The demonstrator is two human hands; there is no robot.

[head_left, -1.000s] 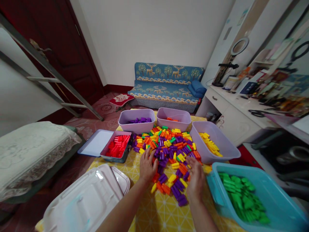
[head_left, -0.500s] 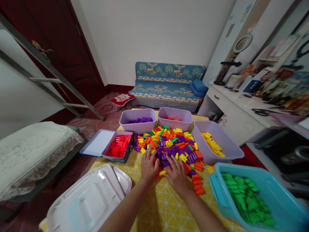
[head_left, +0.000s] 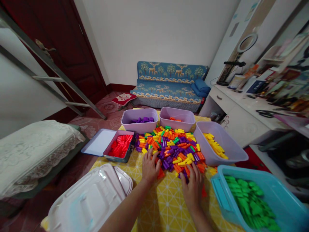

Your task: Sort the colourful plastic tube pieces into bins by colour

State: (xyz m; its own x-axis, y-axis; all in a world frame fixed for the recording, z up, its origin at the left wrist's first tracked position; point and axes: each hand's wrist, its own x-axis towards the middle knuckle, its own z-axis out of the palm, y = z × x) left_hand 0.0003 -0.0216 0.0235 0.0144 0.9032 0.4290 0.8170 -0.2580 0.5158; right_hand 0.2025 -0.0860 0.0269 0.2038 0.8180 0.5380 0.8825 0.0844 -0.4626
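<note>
A spread pile of small plastic pieces in purple, orange, yellow and green covers the middle of the table. My left hand rests at the pile's near left edge, fingers apart, beside purple and red pieces. On the near right side, my right hand lies over orange and purple pieces with its fingers spread. Its fingertips touch the pile, and the pieces under the palm are hidden. Neither hand is seen gripping a piece. Behind the pile stand a lilac bin with purple pieces and another lilac bin with a few orange ones.
To the right are a lilac bin of yellow pieces and a turquoise bin of green ones. A hinged tin holds red pieces at left. White lids lie front left on the yellow tablecloth. A sofa stands beyond.
My right hand has moved right and slightly toward me, uncovering purple and yellow pieces in the near middle. My left hand stays almost where it was. The view has shifted slightly.
</note>
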